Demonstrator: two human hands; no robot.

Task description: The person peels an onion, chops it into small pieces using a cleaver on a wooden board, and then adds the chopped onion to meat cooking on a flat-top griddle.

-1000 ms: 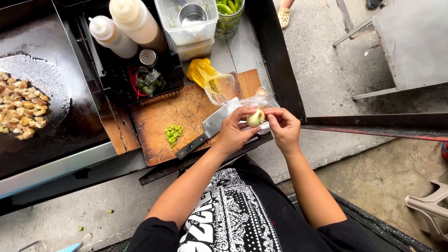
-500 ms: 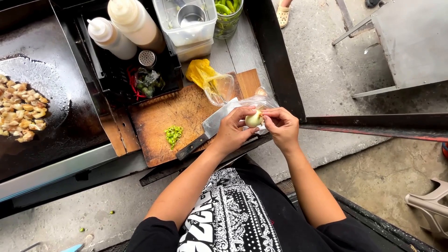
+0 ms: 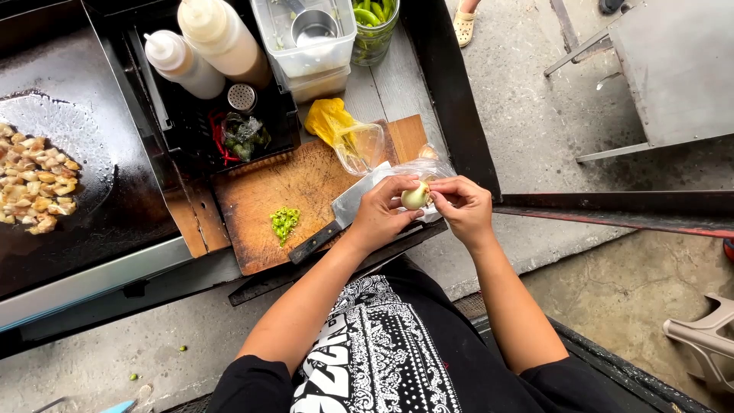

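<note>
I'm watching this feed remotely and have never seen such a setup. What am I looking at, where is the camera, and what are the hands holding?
There is no machine here: a person wears a camera on the head, looking down at their own two bare hands. The left hand and right hand together hold a small pale onion above a clear plastic bag. Below lies a wooden cutting board with a cleaver and chopped green bits. At left, a dark griddle carries diced food; squeeze bottles stand behind.
</note>
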